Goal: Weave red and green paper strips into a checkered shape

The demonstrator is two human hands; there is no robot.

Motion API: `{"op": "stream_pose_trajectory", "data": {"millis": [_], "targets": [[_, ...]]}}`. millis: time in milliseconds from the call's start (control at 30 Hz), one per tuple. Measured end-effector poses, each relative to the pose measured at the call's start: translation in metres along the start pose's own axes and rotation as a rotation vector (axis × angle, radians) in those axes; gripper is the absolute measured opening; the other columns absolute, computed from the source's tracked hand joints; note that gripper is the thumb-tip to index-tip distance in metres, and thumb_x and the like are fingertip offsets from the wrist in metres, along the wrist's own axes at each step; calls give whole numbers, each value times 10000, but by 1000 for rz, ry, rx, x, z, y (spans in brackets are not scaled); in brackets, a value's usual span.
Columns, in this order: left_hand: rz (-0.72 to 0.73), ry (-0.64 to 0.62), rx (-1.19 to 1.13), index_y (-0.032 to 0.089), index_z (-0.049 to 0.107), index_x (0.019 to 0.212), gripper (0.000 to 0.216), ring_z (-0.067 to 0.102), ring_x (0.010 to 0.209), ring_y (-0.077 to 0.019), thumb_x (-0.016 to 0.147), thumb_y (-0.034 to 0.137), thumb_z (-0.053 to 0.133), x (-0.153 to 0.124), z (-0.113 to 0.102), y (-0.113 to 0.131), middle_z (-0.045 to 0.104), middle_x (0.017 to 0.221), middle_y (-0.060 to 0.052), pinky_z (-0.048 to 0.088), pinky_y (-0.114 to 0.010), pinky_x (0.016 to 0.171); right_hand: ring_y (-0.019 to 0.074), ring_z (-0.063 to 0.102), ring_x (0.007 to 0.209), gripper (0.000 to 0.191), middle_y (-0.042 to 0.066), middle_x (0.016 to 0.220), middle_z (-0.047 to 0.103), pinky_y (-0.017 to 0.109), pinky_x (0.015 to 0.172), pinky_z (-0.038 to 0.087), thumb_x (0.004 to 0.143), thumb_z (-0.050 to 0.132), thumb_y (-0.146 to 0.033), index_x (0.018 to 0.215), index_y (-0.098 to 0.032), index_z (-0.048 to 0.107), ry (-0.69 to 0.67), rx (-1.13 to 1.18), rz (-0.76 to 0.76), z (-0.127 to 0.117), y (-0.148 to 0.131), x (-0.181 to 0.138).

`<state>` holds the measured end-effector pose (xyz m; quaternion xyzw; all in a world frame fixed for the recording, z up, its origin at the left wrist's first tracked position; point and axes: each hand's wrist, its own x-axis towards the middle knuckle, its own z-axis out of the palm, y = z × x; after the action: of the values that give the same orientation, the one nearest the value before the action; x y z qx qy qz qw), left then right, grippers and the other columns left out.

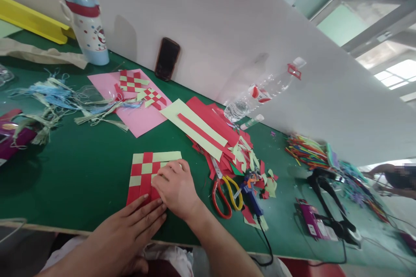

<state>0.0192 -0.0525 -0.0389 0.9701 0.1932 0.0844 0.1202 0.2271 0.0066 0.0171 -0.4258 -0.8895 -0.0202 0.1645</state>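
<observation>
1. While both hands rest on it, one woven mat of red and pale green strips lies near the front edge of the green counter. The left hand is flat, fingers straight, pressing the mat's lower edge.
2. Right hand sits curled on the mat's right side and hides that corner. Can't tell if it pinches a strip.
3. Just right: one pair of scissors with red and yellow handles, and one blue glue gun, among paper scraps.
4. Behind: one pale green sheet bearing one red strip, and one pink sheet carrying two smaller woven pieces.
5. At the wall: one phone leaning, one clear bottle lying, one cup.
6. Cup print and bottle label are unreadable. Another person's arm at far right is blurred and cut off.
</observation>
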Motion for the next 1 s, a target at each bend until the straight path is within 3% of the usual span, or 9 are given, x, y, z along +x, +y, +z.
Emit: {"op": "stream_pose_trajectory", "data": {"millis": [233,367,467,567,833,1000], "targets": [[37,40,12,203,474,1559,889,541,1429,-260,853,703,680,5,-11,-1,560,1555,-97,300,-372,1234,202,557,948,143,-4,909,738,429,964,351,1002,646,-237,862,-234,678,-92,-29,8,-10,-3,6],[22,99,15,197,395,1603,913,565,1401,-247,887,716,625,5,-9,0,613,1512,-95,319,-356,1221,201,571,971,175,1,964,748,426,968,362,1042,616,-346,924,-248,701,-122,-7,2,-7,-13,17],[9,123,15,191,363,1616,921,584,1373,-231,897,706,621,5,-8,1,658,1466,-86,330,-338,1210,193,556,887,185,-5,862,718,435,947,366,1020,606,-245,854,-236,687,-155,-33,-70,1,-21,27],[8,121,11,194,395,1603,874,571,1384,-229,908,666,638,4,-9,1,669,1454,-78,307,-334,1222,192,531,812,187,-1,781,683,449,934,363,960,597,-134,813,-220,674,-145,-63,-126,5,-24,33],[-2,51,-53,173,421,1586,866,572,1394,-250,901,647,657,5,-12,1,624,1499,-102,266,-353,1244,182,535,772,204,6,784,704,469,959,376,955,569,-111,822,-216,682,-144,-92,-135,7,-26,37],[19,70,-63,186,325,1628,934,494,1467,-239,886,633,674,4,-10,0,569,1555,-90,237,-356,1266,196,642,913,161,14,963,770,421,970,448,1031,595,-279,941,-234,720,-71,71,-33,4,-16,31]]}}
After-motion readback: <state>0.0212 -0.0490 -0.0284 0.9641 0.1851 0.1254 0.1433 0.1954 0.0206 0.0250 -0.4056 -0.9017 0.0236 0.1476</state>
